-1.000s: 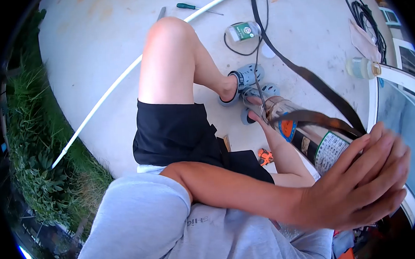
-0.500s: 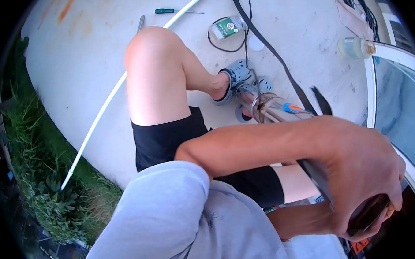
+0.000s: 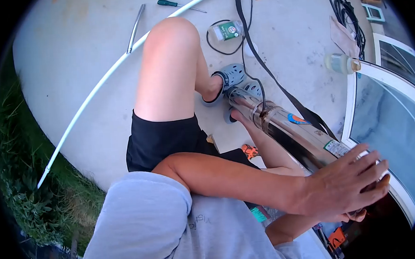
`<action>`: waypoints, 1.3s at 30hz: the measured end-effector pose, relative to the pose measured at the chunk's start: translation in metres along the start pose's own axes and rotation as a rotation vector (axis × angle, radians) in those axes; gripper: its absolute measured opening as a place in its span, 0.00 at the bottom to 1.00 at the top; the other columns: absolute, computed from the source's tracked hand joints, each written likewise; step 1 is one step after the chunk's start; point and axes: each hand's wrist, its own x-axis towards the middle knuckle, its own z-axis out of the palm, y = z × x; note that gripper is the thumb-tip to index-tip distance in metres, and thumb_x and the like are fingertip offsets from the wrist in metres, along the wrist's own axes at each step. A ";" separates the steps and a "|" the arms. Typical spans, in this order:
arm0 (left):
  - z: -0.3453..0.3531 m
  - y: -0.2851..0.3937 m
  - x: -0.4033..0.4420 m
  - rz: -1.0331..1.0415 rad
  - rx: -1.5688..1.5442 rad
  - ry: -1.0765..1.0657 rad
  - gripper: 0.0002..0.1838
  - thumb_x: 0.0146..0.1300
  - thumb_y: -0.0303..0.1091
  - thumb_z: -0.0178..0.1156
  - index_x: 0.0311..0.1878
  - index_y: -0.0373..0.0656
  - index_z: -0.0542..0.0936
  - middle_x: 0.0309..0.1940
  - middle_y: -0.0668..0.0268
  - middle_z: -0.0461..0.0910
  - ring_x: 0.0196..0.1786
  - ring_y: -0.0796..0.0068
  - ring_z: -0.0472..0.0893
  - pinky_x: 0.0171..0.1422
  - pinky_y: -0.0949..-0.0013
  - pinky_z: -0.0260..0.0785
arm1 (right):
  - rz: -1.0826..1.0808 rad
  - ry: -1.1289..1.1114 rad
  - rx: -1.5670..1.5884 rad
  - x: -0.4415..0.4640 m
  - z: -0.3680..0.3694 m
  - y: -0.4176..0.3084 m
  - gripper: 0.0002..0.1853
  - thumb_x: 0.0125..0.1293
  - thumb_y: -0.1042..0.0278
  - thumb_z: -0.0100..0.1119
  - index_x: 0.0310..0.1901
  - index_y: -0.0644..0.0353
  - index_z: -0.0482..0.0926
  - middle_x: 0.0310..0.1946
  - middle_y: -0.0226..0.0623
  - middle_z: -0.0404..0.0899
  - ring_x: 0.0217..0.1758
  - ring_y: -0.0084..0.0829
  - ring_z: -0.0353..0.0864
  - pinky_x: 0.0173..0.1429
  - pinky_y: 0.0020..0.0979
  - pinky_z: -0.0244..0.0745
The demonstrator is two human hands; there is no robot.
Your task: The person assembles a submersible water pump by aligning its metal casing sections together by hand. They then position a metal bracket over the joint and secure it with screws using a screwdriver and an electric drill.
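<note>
A long shiny steel cylinder, which looks like a submersible pump (image 3: 302, 138), lies tilted between my legs. Its far end rests by my clogs (image 3: 233, 75), and its near end is under my hands. My left hand (image 3: 346, 183) curls over that near end, fingers bent and slightly apart. Below it, my right hand (image 3: 355, 215) is mostly covered by the left; only some closed fingers show, around a dark part I cannot make out. Wire and clamps (image 3: 265, 117) wrap the cylinder's middle, where a black cable (image 3: 260, 87) meets it. A black strap (image 3: 280, 84) runs alongside.
A pale hose (image 3: 97, 90) curves across the concrete floor, near a green-handled screwdriver (image 3: 182, 6) and a metal bar (image 3: 136, 27). A labelled jar (image 3: 228, 31) and a bottle (image 3: 340, 63) lie farther off. At right stands a white-framed glass door (image 3: 351, 103); grass (image 3: 75, 197) borders the left.
The view has shifted, and more of the pump shows. My left hand has moved lower and turned, its fingers now more spread over the near end. The dark round end seen before is now covered.
</note>
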 end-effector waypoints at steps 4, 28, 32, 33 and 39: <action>-0.007 0.011 -0.005 -0.179 0.177 -0.113 0.64 0.40 0.58 0.81 0.75 0.28 0.62 0.71 0.33 0.60 0.74 0.29 0.61 0.78 0.31 0.54 | 0.008 0.019 0.040 -0.003 0.003 0.000 0.27 0.60 0.44 0.67 0.49 0.60 0.82 0.54 0.42 0.82 0.62 0.36 0.81 0.63 0.39 0.75; -0.019 -0.044 0.048 -0.084 -0.170 -0.634 0.26 0.41 0.47 0.70 0.34 0.30 0.83 0.33 0.50 0.81 0.36 0.51 0.81 0.35 0.54 0.74 | 0.064 0.452 0.162 0.029 0.002 -0.001 0.25 0.59 0.46 0.65 0.47 0.60 0.84 0.55 0.42 0.83 0.65 0.34 0.80 0.65 0.40 0.74; -0.001 -0.080 0.086 -0.157 -0.640 -1.359 0.31 0.39 0.49 0.72 0.39 0.28 0.83 0.37 0.47 0.83 0.42 0.41 0.82 0.42 0.50 0.77 | 0.046 0.593 0.134 0.042 0.010 -0.007 0.25 0.59 0.46 0.65 0.47 0.60 0.85 0.56 0.42 0.83 0.66 0.34 0.80 0.65 0.40 0.74; 0.009 -0.084 0.090 -0.182 -0.661 -1.394 0.32 0.39 0.49 0.72 0.40 0.28 0.83 0.38 0.46 0.83 0.44 0.40 0.82 0.43 0.50 0.77 | 0.035 0.629 0.135 0.041 0.012 -0.010 0.25 0.59 0.46 0.65 0.47 0.60 0.85 0.56 0.42 0.83 0.66 0.34 0.80 0.65 0.40 0.74; -0.014 -0.079 0.108 -0.245 -0.664 -1.230 0.36 0.40 0.51 0.74 0.45 0.26 0.82 0.45 0.42 0.82 0.51 0.36 0.81 0.50 0.47 0.76 | -0.095 0.311 0.309 0.042 -0.044 -0.006 0.29 0.60 0.45 0.62 0.55 0.59 0.82 0.62 0.43 0.78 0.69 0.39 0.76 0.69 0.46 0.71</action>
